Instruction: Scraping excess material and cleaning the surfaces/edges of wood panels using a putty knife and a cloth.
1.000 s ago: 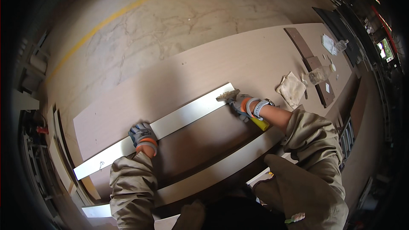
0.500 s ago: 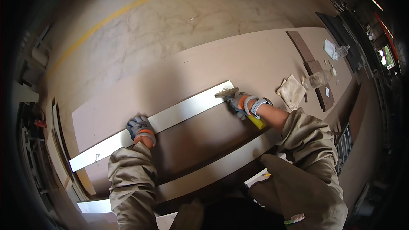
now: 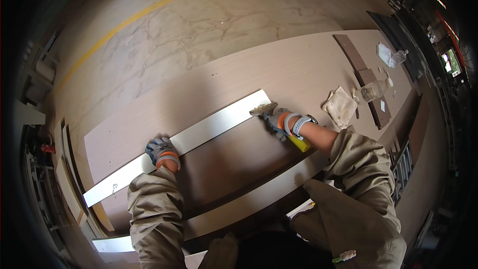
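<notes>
A long white strip point(image 3: 214, 124) lies slantwise across the large pinkish-brown board. My left hand point(image 3: 161, 150), in a grey and orange work glove, is closed over the strip left of its middle, fingers curled across its far edge. At the strip's right end, my gloved right hand point(image 3: 279, 121) grips a scraper point(image 3: 263, 109) with a wide, dirty-looking blade. Its yellow handle sticks out below my palm. The blade meets the strip near its end corner, with brownish stuff along it. A small mark shows near the strip's left end.
A second pale strip point(image 3: 249, 200) runs closer to my body. Right of my right hand are a folded cloth point(image 3: 340, 107), a clear plastic bottle point(image 3: 374, 90) and dark brown strips point(image 3: 350, 52) on the board point(image 3: 279, 60). A yellow line point(image 3: 134, 17) crosses the floor beyond.
The right end of the white strip has shifted slightly left and away from me, and its left end slightly nearer. Both hands keep nearly the same place and hold.
</notes>
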Action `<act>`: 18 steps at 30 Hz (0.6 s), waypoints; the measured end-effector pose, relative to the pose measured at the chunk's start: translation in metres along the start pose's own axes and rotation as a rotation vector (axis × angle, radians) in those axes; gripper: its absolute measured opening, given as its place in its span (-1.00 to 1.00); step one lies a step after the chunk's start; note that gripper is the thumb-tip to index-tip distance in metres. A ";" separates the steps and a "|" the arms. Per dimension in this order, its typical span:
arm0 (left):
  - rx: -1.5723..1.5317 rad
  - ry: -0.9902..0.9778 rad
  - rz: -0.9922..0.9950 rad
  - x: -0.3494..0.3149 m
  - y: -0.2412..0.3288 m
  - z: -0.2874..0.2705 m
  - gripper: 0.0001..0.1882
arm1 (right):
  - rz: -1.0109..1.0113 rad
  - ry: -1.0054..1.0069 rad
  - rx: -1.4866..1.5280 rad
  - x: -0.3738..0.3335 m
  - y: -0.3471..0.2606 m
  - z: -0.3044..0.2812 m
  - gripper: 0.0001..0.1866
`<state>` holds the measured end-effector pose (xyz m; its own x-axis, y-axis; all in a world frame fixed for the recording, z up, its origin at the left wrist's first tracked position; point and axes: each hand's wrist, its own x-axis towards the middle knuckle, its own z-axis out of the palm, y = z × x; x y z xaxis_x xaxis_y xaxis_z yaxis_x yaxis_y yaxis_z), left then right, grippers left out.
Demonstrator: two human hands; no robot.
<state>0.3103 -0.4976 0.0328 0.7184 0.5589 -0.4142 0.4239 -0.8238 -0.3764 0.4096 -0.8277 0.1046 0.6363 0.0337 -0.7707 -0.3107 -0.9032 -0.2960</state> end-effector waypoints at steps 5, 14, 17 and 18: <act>0.067 -0.044 0.112 -0.008 0.001 -0.005 -0.52 | 0.111 -0.093 -0.061 0.021 -0.004 -0.006 -0.49; 0.101 0.020 0.001 -0.008 0.007 0.002 -0.59 | 0.004 -0.019 -0.078 0.021 -0.004 -0.009 -0.48; 0.123 0.055 -0.014 -0.005 0.008 0.010 -0.60 | 0.027 0.003 0.044 0.033 -0.016 -0.016 -0.59; 0.115 0.074 -0.038 -0.004 0.007 0.012 -0.61 | -0.007 -0.025 0.028 0.037 -0.018 -0.019 -0.59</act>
<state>0.3037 -0.5050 0.0217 0.7435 0.5778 -0.3367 0.3891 -0.7833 -0.4849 0.4526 -0.8181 0.0924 0.6210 0.0507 -0.7822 -0.3265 -0.8905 -0.3170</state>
